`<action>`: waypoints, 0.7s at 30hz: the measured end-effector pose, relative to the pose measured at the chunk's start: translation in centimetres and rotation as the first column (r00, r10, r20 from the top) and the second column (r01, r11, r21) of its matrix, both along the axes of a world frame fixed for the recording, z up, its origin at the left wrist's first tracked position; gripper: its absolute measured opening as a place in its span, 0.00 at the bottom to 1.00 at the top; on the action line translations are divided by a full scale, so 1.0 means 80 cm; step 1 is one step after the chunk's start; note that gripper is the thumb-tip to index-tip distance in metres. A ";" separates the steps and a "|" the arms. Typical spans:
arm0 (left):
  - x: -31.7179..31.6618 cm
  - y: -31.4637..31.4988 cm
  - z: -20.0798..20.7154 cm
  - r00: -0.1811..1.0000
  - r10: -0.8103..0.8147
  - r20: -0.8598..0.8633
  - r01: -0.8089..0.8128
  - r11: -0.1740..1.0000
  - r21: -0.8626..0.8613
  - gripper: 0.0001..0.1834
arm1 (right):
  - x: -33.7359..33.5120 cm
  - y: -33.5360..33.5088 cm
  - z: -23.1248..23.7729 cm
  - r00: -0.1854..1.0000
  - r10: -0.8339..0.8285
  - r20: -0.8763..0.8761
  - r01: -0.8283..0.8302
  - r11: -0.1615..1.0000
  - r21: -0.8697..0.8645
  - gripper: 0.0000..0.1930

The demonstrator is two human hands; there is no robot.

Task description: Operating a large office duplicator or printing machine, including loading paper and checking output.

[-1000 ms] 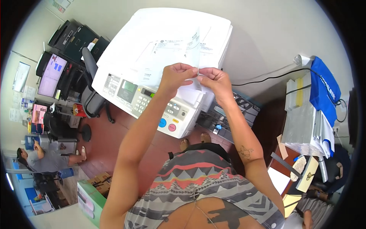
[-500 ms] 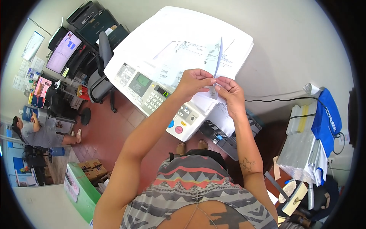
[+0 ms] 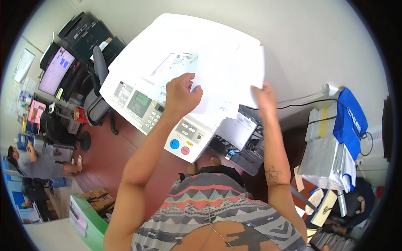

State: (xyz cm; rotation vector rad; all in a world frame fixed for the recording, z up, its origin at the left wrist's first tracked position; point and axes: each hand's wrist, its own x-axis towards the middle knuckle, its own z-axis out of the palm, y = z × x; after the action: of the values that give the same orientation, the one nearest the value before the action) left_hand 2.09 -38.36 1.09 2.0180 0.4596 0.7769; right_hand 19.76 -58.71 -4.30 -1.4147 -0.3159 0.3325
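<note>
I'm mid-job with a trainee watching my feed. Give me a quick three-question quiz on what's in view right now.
1. Multiple choice: What colour is the big round button right beside the round pink button? A: green. B: blue. C: black.
2. True or false: The blue bag is to the right of the white copier.
3. Fill in the blank: The ___ hand is at the right side of the white paper.

Key: 1. B, the blue button. 2. True. 3. Right: it's the right hand.

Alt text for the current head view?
A person's right hand, blurred, holds a white sheet by its edge over a copier; the left hand curls over papers on it. Office chair at left, blue bag at right.
</note>
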 end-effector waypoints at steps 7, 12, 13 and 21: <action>-0.020 -0.035 0.009 0.972 -0.103 -0.213 0.213 0.772 0.598 0.13 | 0.106 -0.153 0.026 0.916 -0.401 -0.036 0.399 0.893 0.210 0.17; -0.025 -0.056 -0.014 0.835 -0.140 -0.532 0.459 0.710 0.534 0.16 | 0.100 -0.148 0.086 0.924 -0.346 -0.163 0.382 0.864 0.329 0.20; -0.029 -0.055 -0.017 0.847 -0.158 -0.507 0.455 0.708 0.540 0.16 | 0.091 -0.137 0.097 0.953 -0.266 -0.141 0.300 0.886 0.355 0.20; -0.099 0.036 -0.001 0.999 -0.020 -0.050 -0.022 0.696 -0.717 0.44 | 0.024 -0.021 0.185 0.967 0.239 -0.092 -0.170 0.868 0.466 0.27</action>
State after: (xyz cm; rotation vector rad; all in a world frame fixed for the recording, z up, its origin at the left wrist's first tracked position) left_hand -5.80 -35.51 0.98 1.2889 0.6749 0.4297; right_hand 21.69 -60.38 10.48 -0.8883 -0.3956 0.5005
